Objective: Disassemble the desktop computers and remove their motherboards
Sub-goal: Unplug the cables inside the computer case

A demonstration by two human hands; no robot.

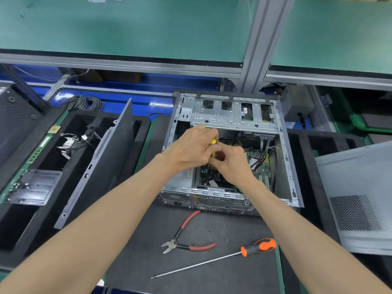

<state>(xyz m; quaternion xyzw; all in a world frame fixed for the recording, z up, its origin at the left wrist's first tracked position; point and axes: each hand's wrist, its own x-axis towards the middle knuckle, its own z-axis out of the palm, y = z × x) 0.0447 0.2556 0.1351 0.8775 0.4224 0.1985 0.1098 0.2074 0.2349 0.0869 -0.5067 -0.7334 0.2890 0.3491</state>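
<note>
- A screwdriver (214, 259) with an orange-and-black handle lies nearest on the dark mat (222, 230), its long shaft pointing left.
- Just beyond it lie red-handled cutters (186, 236), handles spread; one handle tip reaches the rear edge of the case.
- The case (231, 153) lies open on the mat, its rear panel toward the viewer.
- Both hands meet over the middle of the case. The left hand (191, 149) has its fingers curled round a yellow tool (212, 141), of which only a small part shows.
- The right hand (230, 164) touches the left, fingers curled and pinching at the same spot; what they grasp is hidden.
- The motherboard (259, 168) sits inside the case, on its floor, right of the hands, with cables (264, 153) running over it.
- A side panel (360, 198) lies to the right.
- To the left, a dark panel (99, 164) leans in a foam tray (25, 236).
- Farthest, a drive cage (233, 113) spans the case's far end.
</note>
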